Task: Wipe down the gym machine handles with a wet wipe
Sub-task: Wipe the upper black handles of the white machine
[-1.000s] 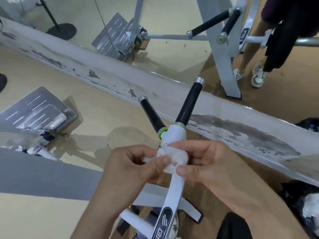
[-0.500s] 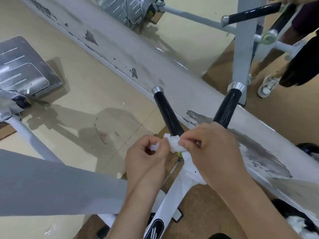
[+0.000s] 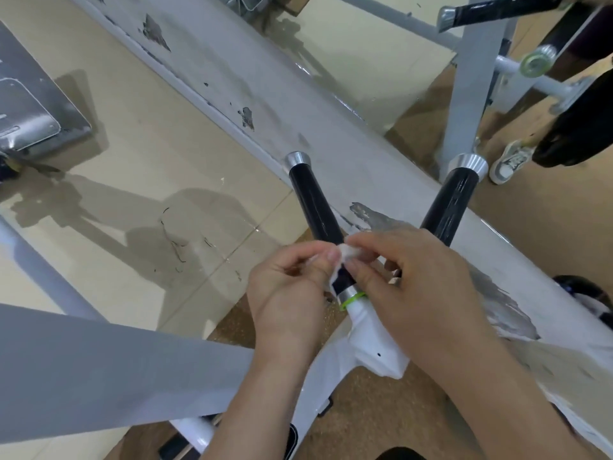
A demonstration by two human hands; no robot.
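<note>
Two hands meet low on the left black handle (image 3: 315, 207), one of a pair that rises in a V from the white machine frame (image 3: 371, 346). A small crumpled wet wipe (image 3: 346, 252) is pressed against that handle, just above its green ring (image 3: 353, 298). The left hand (image 3: 292, 287), on the handle's left, pinches the wipe's edge between thumb and curled forefinger. The right hand (image 3: 414, 277), on the handle's other side, pinches the wipe with thumb and fingertips, and the rest of its fingers are curled. The right black handle (image 3: 451, 204) stands to the right of the left one, its base hidden behind the right hand's knuckles. Beyond the left handle's silver end cap (image 3: 298, 159) runs a scuffed pale ledge (image 3: 232, 78) with peeling paint.
</note>
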